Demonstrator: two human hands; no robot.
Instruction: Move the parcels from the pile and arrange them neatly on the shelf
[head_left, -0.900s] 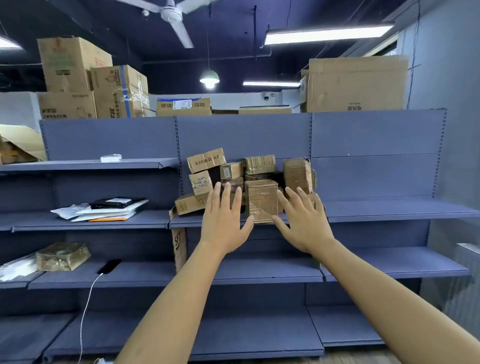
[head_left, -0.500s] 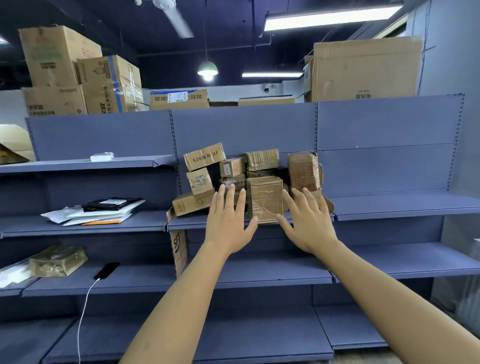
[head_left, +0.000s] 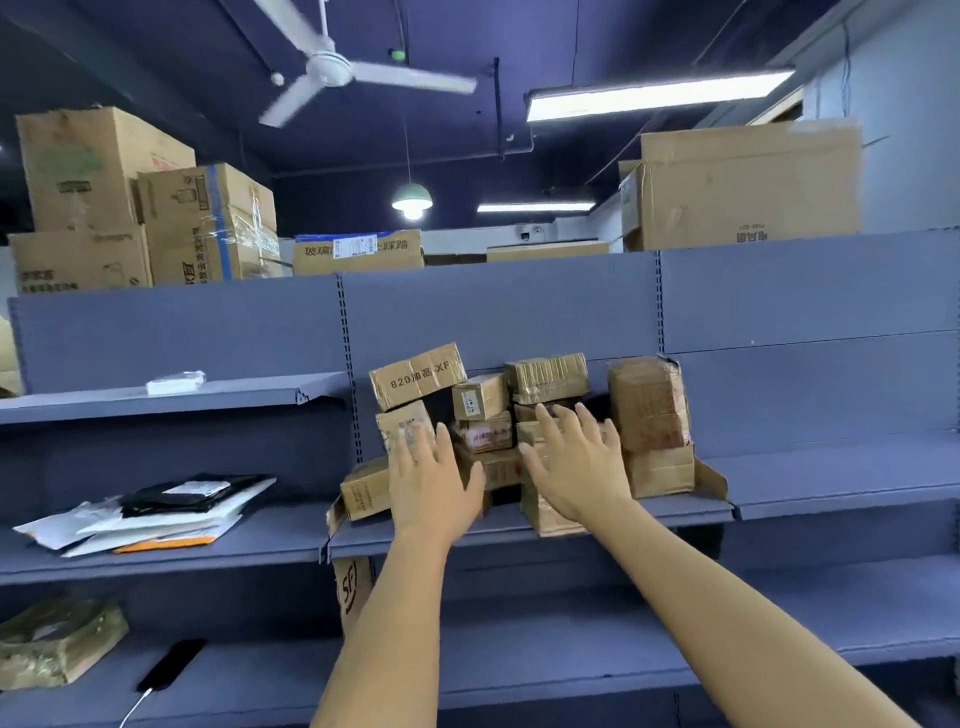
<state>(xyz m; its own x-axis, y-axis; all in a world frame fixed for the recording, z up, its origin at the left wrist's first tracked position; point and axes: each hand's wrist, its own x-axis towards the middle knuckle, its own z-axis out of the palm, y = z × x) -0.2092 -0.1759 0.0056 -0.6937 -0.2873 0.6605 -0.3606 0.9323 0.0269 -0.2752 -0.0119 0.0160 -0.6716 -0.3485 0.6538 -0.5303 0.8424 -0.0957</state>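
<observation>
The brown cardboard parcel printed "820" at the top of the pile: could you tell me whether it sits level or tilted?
Tilted. The brown cardboard parcel printed "820" slopes upward to the right, its edges askew to the shelf edge.

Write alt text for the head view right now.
Both bare hands, left hand and right hand, reach open-palmed into a jumbled pile of cardboard parcels on a blue shelf. Flat mailers lie on the shelf to the left.
</observation>
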